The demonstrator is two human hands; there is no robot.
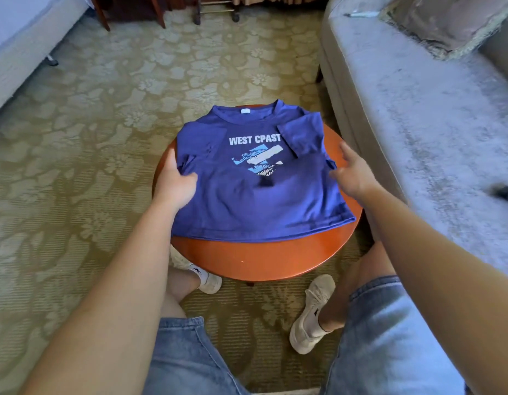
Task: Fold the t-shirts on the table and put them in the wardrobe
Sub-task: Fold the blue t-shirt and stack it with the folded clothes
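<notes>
Here, left hand (175,187) pinches the t-shirt (247,203).

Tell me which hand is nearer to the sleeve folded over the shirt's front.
Right. The right hand is just beside the folded sleeve; the left hand grips the opposite edge of the shirt.

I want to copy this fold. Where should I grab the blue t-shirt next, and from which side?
Grip the blue t-shirt at its left sleeve, coming in from the left, where the left hand pinches it. The right sleeve lies folded across the chest; the left one sticks outward, so it likely goes next.
</notes>
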